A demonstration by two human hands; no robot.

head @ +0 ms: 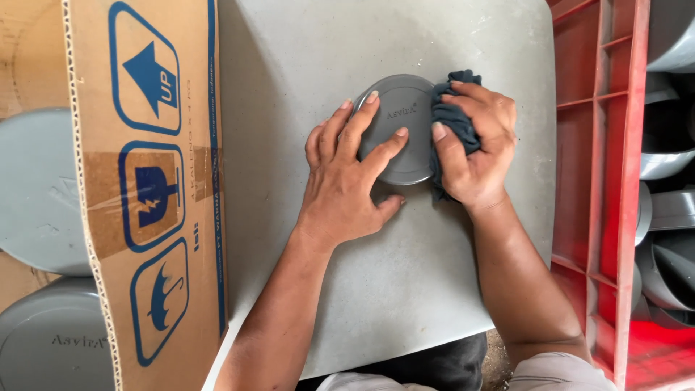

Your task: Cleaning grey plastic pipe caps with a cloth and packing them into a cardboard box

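A round grey plastic cap (405,101) lies flat on a pale grey table top (405,282). My left hand (347,181) presses down on the cap, fingers spread across its left half. My right hand (474,148) grips a dark blue-grey cloth (455,119) bunched against the cap's right edge. The cloth sticks out above and below my fingers and covers part of the cap's rim.
A cardboard box flap (148,188) with blue handling symbols stands at the left, with more grey round caps (36,188) inside the box. A red plastic crate (601,181) at the right holds several grey pipe fittings (666,210).
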